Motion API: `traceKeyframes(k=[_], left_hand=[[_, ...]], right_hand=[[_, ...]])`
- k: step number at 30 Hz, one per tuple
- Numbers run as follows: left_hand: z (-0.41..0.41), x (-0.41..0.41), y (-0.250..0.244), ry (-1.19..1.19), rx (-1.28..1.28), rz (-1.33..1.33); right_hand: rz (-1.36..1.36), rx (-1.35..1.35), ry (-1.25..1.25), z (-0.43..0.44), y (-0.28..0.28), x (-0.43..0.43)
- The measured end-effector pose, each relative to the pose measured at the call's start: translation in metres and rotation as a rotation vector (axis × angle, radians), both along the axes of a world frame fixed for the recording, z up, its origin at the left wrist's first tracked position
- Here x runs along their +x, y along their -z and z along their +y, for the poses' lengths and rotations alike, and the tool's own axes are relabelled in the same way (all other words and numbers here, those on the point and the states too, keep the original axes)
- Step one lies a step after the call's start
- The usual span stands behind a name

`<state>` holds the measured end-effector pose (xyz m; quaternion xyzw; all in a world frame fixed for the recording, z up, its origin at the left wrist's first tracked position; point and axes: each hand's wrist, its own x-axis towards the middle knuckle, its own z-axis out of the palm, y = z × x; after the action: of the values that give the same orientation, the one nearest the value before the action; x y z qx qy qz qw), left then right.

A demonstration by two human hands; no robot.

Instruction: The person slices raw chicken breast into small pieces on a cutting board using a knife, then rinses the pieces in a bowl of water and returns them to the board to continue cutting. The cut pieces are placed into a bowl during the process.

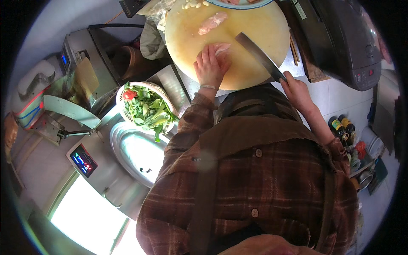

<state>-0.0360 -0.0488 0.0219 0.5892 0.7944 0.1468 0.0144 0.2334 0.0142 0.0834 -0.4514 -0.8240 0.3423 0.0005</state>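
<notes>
A round yellowish cutting board (pixel 181 41) lies before me. My left hand (pixel 210 63) rests on a pale piece of raw meat (pixel 223 47), fingers over it, pressing it to the board; its underside is hidden. In my right hand (pixel 296 89) is the handle of a kitchen knife (pixel 256 52) with a broad dark blade. The blade slants over the board's right half, apart from the meat. Farther up the board lies a second piece of raw meat (pixel 213 23). Several peeled garlic cloves (pixel 193 4) sit at the far edge, near a blue-rimmed dish (pixel 242 7) holding meat.
A basket (pixel 120 101) of leafy greens (pixel 148 110) with a red item stands left, beside a metal lid (pixel 114 137). A dark appliance (pixel 341 47) borders the board's right. Chopsticks (pixel 294 49) lie between them. Bottles (pixel 339 127) stand lower right.
</notes>
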Motion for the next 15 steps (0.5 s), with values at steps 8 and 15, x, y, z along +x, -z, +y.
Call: traceKeyframes(k=[8, 15], left_hand=[[0.003, -0.020, 0.013, 0.331, 0.134, -0.039], [-0.008, -0.012, 0.006, 0.233, 0.172, -0.045]], right_hand=[[0.032, -0.263, 0.047, -0.010, -0.010, -0.042], [-0.007, -0.165, -0.056, -0.016, -0.011, -0.060]])
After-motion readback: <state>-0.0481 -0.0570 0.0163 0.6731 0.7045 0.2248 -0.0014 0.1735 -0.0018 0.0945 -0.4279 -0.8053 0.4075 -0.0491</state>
